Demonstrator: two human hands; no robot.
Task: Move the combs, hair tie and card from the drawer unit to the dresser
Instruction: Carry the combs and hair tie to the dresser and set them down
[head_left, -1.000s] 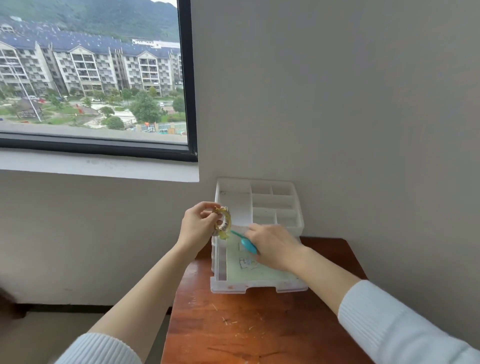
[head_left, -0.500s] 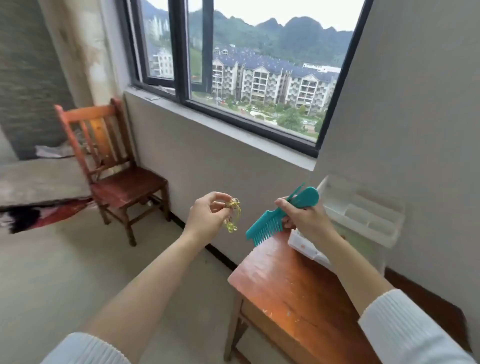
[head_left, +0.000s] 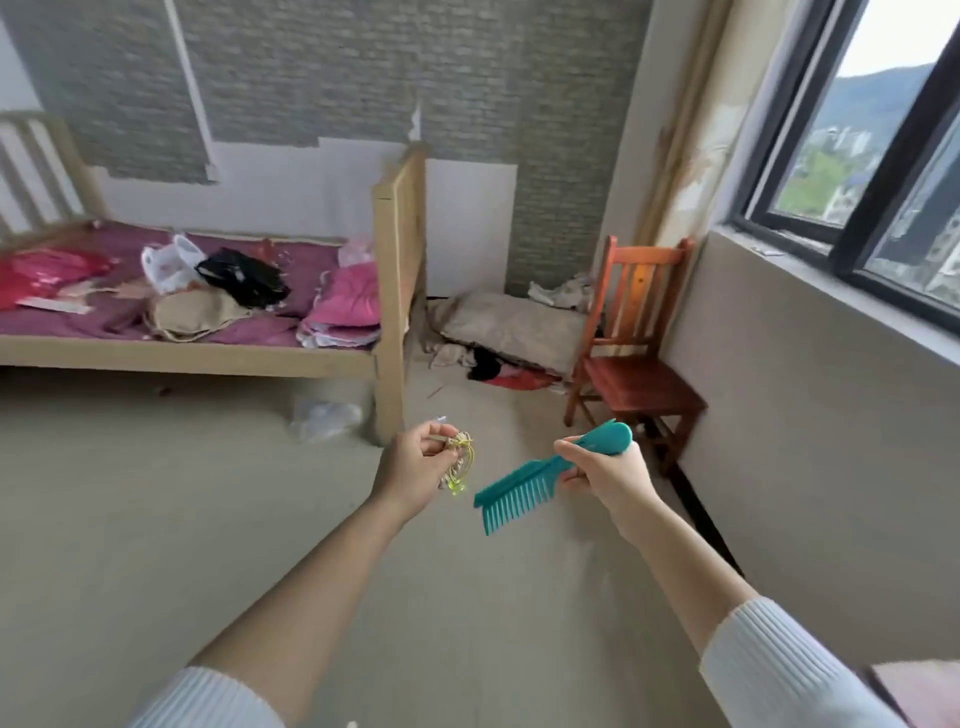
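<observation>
My left hand pinches a yellow-green hair tie with small beads that dangle below the fingers. My right hand grips the handle of a teal wide-tooth comb, its teeth pointing down and to the left. Both hands are held out in mid-air over the bare floor, about a hand's width apart. The drawer unit, the card and the dresser are out of view.
A wooden bed with clothes and bags on a purple sheet stands at the back left. A red-brown wooden chair stands by the right wall under the window. Bedding and cloth lie heaped between them. A plastic bag lies by the bed leg.
The view has swung left, from the drawer unit and table across to the bed. Both hands came away from the drawer, the left with the hair tie, the right with the comb.
</observation>
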